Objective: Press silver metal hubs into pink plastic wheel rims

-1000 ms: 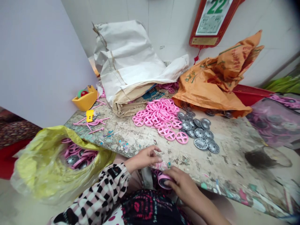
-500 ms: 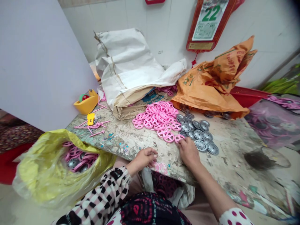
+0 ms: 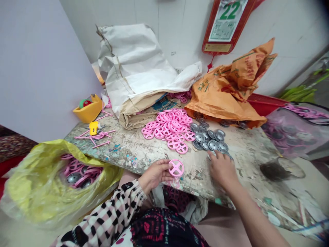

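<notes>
Between the thumb and fingers of my left hand [image 3: 157,174] is a pink spoked toy wheel [image 3: 176,168], held just above the table's near edge. My right hand [image 3: 224,171] is at the near side of a cluster of grey hubcap-like discs [image 3: 213,144]. Its fingers curl over one grey disc [image 3: 211,155], which they partly cover; the thumb's grip is hard to see. Left of the discs lies a heap of pink wheels [image 3: 172,125].
A white sack [image 3: 144,65] and an orange bag [image 3: 226,92] stand behind the heaps. Pink sticks [image 3: 101,144] and a yellow holder [image 3: 88,109] lie left. A yellow bag [image 3: 33,175] with pink-and-grey wheels hangs by the table's left edge. A dark mesh [image 3: 275,169] is at right.
My right hand has left the pink wheel at the heap's near edge and moved right to the grey discs. A pink wheel is now in my left hand. The view has shifted slightly.
</notes>
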`<state>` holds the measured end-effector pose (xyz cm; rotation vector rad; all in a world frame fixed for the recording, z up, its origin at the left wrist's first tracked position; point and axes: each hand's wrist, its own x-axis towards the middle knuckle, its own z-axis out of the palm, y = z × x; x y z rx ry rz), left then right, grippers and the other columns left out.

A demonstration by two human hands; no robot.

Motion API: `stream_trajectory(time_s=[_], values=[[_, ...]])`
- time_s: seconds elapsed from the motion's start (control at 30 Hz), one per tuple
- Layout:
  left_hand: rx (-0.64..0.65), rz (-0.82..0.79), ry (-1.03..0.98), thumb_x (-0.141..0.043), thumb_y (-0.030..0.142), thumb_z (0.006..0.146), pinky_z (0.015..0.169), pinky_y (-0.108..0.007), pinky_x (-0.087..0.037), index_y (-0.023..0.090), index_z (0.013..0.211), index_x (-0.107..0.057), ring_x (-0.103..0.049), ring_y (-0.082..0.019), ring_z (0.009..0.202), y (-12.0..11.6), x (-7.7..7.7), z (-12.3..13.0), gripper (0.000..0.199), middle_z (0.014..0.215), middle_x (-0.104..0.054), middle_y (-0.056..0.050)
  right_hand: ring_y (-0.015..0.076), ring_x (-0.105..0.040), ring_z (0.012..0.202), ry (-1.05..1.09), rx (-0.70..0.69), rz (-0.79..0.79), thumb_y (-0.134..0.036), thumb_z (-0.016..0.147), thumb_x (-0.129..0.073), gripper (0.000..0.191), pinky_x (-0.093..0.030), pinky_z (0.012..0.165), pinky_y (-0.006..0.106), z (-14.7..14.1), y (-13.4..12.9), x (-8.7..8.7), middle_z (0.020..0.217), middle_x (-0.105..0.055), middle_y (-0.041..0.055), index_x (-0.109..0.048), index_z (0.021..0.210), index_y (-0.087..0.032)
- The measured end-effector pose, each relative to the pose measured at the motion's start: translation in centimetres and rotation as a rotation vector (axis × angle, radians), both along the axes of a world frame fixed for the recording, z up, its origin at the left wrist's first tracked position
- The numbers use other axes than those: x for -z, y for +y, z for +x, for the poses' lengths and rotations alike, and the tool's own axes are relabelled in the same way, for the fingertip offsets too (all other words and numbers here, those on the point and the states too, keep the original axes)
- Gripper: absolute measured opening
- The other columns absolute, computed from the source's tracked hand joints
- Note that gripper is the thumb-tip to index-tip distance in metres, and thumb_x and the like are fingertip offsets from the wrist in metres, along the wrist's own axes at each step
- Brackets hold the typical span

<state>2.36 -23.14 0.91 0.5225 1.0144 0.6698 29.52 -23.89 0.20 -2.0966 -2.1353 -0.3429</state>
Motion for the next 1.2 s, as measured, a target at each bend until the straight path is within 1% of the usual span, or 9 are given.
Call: stream_trajectory(time_s=[0.1, 0.17, 0.33, 0.43, 0.6, 0.7, 0.8, 0.97, 1.2], values=[[-0.010, -0.024, -0.042, -0.069, 0.016, 0.075, 0.057, -0.027, -0.057, 0.015, 0.099, -0.056, -0.067, -0.017, 0.060, 0.0, -0.3, -0.1, 0.028, 0.076, -0.068, -0.006, 0.0314, -0.053, 0.096, -0.113, -0.023, -0.125, -0.015, 0.087, -0.044, 0.033, -0.039, 0.077, 0.046, 2.2, 0.8, -0.1, 0.109, -0.063, 0.0152, -0.063, 0.114, -0.017], [-0.035, -0.045, -0.080, -0.067, 0.013, 0.076, 0.059, -0.028, -0.057, 0.015, 0.099, -0.056, -0.068, -0.017, 0.062, 0.0, -0.5, 0.0, 0.025, 0.076, -0.067, -0.005, 0.0294, -0.054, 0.092, -0.052, -0.073, -0.081, -0.018, 0.089, -0.042, 0.032, -0.038, 0.078, 0.044, 1.7, 0.5, -0.2, 0.102, -0.065, 0.0134, -0.063, 0.113, -0.015], [-0.083, -0.073, -0.158, -0.065, 0.010, 0.077, 0.063, -0.028, -0.057, 0.014, 0.099, -0.056, -0.069, -0.018, 0.068, 0.0, -0.6, 0.8, 0.025, 0.080, -0.066, -0.005, 0.0204, -0.057, 0.088, 0.692, -0.109, 0.184, -0.035, 0.093, -0.041, 0.029, -0.043, 0.079, 0.033, -4.7, -1.4, -0.9, 0.092, -0.063, 0.0084, -0.063, 0.102, -0.017], [-0.103, -0.049, -0.257, -0.066, 0.009, 0.075, 0.072, -0.031, -0.057, 0.013, 0.100, -0.056, -0.068, -0.018, 0.073, -0.4, -0.6, 1.3, 0.027, 0.086, -0.067, -0.007, 0.0178, -0.056, 0.084, 1.010, -0.136, 0.132, -0.039, 0.092, -0.045, 0.027, -0.044, 0.077, 0.030, -9.0, -2.6, -0.8, 0.088, -0.059, 0.0057, -0.062, 0.097, -0.019], [-0.136, 0.014, -0.198, -0.072, 0.009, 0.066, 0.062, -0.029, -0.056, 0.014, 0.091, -0.056, -0.064, -0.015, 0.063, -1.0, -0.9, 1.4, 0.030, 0.079, -0.066, -0.004, 0.0174, -0.053, 0.082, 1.051, -0.092, 0.147, -0.042, 0.086, -0.054, 0.031, -0.045, 0.074, 0.031, -11.4, -3.5, -0.1, 0.096, -0.054, 0.0076, -0.059, 0.101, -0.017], [-0.137, 0.075, -0.153, -0.076, 0.014, 0.062, 0.057, -0.027, -0.054, 0.014, 0.087, -0.056, -0.063, -0.014, 0.060, -1.1, -1.3, 1.2, 0.033, 0.076, -0.065, -0.003, 0.0172, -0.055, 0.083, 1.114, -0.112, 0.021, -0.044, 0.083, -0.057, 0.040, -0.045, 0.075, 0.031, -10.9, -3.3, -0.4, 0.102, -0.058, 0.0072, -0.055, 0.113, -0.018], [-0.126, 0.160, -0.100, -0.079, 0.019, 0.056, 0.053, -0.024, -0.051, 0.013, 0.082, -0.056, -0.061, -0.013, 0.055, -1.2, -1.5, 1.3, 0.036, 0.071, -0.064, -0.002, 0.0171, -0.058, 0.084, 1.231, -0.176, -0.154, -0.041, 0.084, -0.055, 0.033, -0.045, 0.076, 0.029, -10.8, -3.2, -0.7, 0.095, -0.063, 0.0044, -0.057, 0.109, -0.019], [-0.062, 0.227, 0.015, -0.079, 0.023, 0.052, 0.049, -0.021, -0.045, 0.013, 0.077, -0.056, -0.057, -0.011, 0.052, -1.0, -1.0, 1.1, 0.035, 0.065, -0.062, -0.001, 0.0159, -0.056, 0.073, 1.338, -0.097, -0.174, -0.040, 0.080, -0.057, 0.028, -0.044, 0.068, 0.027, -11.2, -3.4, -0.7, 0.081, -0.062, 0.0015, -0.058, 0.098, -0.019], [0.005, 0.279, 0.048, -0.074, 0.022, 0.061, 0.066, -0.022, -0.047, 0.016, 0.110, -0.058, -0.063, -0.013, 0.075, -0.1, -0.3, -0.7, 0.053, 0.091, -0.066, -0.006, 0.0161, -0.056, 0.081, 0.900, -0.403, -0.658, -0.022, 0.077, -0.058, 0.016, -0.040, 0.073, 0.027, -8.8, -5.1, -1.4, 0.087, -0.062, -0.0007, -0.063, 0.093, -0.024]])
